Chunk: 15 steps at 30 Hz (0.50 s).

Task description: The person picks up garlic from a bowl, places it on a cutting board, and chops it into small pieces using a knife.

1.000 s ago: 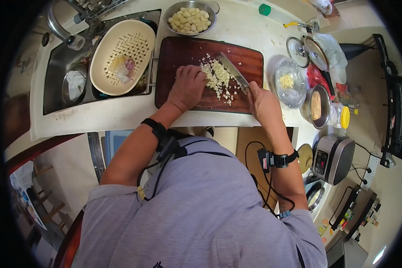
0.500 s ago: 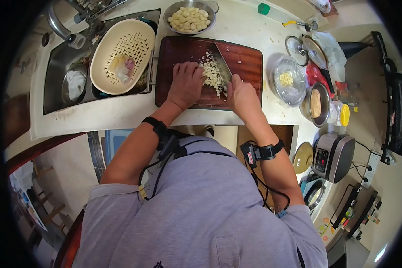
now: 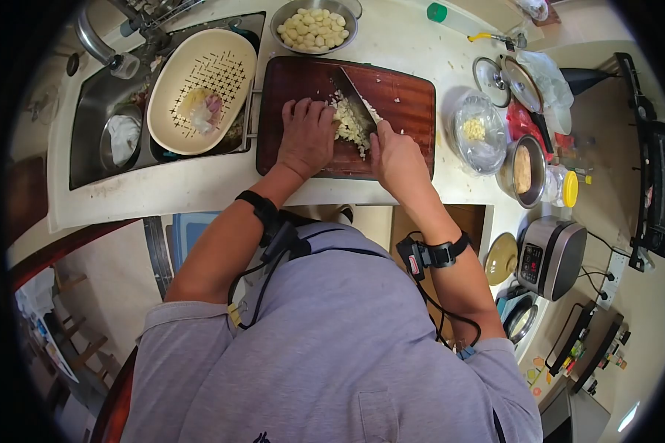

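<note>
My right hand [image 3: 401,159] grips a broad kitchen knife [image 3: 357,100] by its handle, which the fingers hide. The blade slants up and to the left across a pile of chopped garlic [image 3: 349,125]. My left hand [image 3: 306,138] rests on the brown cutting board [image 3: 295,77], fingers bent, thumb and forefinger against the pile's left edge. What lies under those fingers is mostly hidden. Small white bits are scattered over the board beyond the blade.
Behind the board stands a metal bowl of peeled garlic cloves [image 3: 312,31]. A cream colander [image 3: 233,55] sits over the sink [image 3: 89,166] at left. To the right are a plastic-covered bowl [image 3: 474,151], a steel bowl [image 3: 528,199] and a cooker [image 3: 552,258].
The knife has shifted left, its blade now over the middle of the garlic pile instead of along the right side. My right hand moved slightly left with it; my left hand stays nearly in place.
</note>
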Tool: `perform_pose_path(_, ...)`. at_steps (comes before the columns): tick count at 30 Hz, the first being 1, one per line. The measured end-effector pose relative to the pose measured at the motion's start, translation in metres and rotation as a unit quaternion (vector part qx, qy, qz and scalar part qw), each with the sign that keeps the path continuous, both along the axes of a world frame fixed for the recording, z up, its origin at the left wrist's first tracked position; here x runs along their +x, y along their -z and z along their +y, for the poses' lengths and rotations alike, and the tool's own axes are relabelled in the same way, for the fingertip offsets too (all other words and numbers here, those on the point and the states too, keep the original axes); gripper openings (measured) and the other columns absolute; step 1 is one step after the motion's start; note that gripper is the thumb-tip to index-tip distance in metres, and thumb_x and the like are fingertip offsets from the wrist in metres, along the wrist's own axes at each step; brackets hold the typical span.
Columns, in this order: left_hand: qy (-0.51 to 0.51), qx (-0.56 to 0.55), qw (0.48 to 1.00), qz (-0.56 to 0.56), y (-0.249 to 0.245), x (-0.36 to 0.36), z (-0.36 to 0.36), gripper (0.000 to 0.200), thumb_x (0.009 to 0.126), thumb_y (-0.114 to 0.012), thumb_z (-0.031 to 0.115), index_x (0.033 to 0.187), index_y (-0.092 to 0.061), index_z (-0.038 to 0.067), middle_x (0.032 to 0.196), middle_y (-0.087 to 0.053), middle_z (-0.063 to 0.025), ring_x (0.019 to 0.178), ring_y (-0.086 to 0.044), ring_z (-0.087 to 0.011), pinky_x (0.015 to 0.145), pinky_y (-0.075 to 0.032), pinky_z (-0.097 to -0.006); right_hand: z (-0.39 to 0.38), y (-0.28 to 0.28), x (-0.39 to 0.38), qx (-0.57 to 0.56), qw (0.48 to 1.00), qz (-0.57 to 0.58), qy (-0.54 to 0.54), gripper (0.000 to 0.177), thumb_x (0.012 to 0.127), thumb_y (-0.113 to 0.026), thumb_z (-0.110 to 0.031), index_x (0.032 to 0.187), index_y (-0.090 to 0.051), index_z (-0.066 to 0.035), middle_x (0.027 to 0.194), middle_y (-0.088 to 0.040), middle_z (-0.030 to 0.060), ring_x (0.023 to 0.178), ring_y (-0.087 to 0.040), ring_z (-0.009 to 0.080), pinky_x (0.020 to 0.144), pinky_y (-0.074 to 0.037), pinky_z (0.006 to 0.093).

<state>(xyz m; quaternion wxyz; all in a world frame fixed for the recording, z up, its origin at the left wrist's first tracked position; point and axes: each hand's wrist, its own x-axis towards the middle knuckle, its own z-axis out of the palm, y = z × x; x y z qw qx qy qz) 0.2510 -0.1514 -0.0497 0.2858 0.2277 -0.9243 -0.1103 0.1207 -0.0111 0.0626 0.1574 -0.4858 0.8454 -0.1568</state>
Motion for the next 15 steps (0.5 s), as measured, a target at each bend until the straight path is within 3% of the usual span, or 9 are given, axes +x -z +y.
perform_pose_path(15,0.046,0.014,0.999,0.009,0.003,0.002,-0.001,0.032,0.094,-0.062,0.015,0.125,-0.065,0.008,0.123,-0.062,-0.0094,0.123,-0.052,-0.0326,0.113,-0.035,-0.0531,0.008,0.017,-0.005,-0.012,1.000,0.011,0.003,0.016,0.105,-0.058,-0.015,0.102,-0.053,0.001,0.077,-0.066,0.0337,0.077,-0.065,0.0562,0.068,-0.052,0.0632)
